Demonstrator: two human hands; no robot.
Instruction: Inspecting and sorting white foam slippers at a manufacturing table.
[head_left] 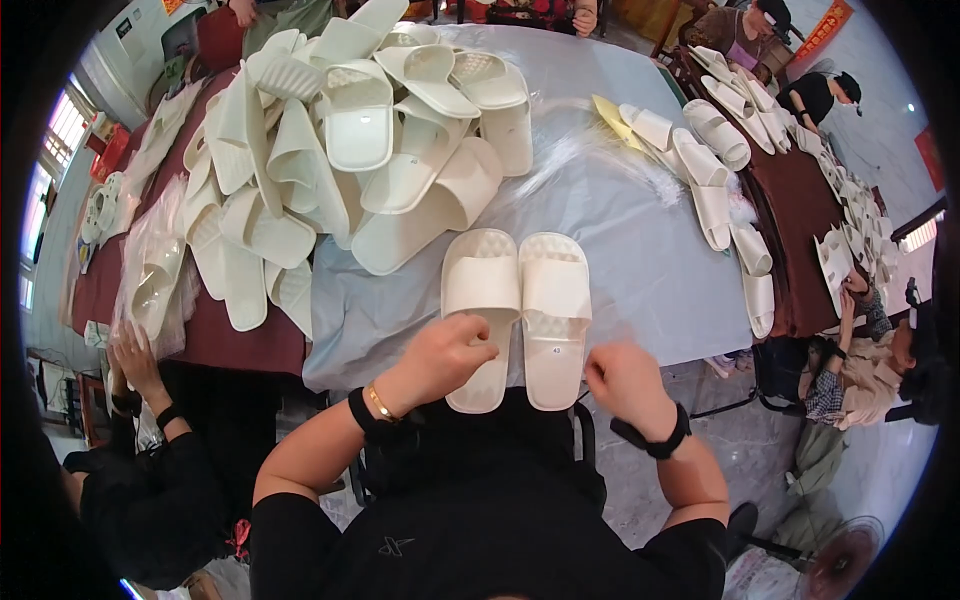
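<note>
The left hand, loosely curled, overlaps the cream left slipper and is nearer than its partner; contact or pinch, I cannot tell. Beside it lies the matching right slipper. Both 2 sit between the hands, long axes pointing away from the body, straps smooth, insoles dimpled, toes rounded. The right hand, fingers bunched, hovers just beside the right heel; any pinch is unclear.

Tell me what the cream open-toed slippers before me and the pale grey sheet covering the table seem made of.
The cream open-toed slippers: probably matte moulded foam or soft plastic, given the thick straps and dimpled insoles. The pale grey sheet: faintly shiny, creased, so thin plastic or fabric; unclear which.
</note>
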